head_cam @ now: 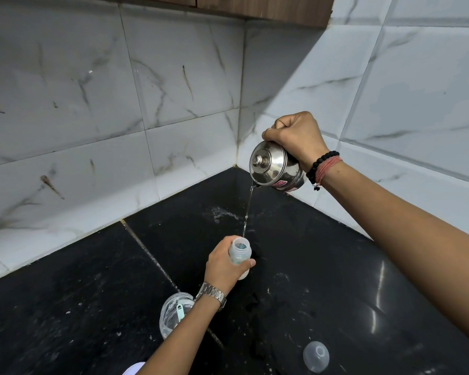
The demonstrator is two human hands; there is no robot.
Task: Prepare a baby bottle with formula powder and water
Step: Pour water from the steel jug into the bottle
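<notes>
Baby bottle (240, 256) stands open-mouthed in the left hand (222, 266), its grip wrapped round the body. High above that grip, the right hand (295, 138) clenches a tilted steel kettle (275, 167); that long thin stream (247, 209) could drift past the narrow neck onto the surface (322, 266).

A black stone counter (322, 280) is seen bearing a clear container (173, 315) lower centre, a dome cap (316, 357) lower right.

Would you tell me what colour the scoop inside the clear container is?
The scoop is pale mint green, seen in the head view.
</notes>
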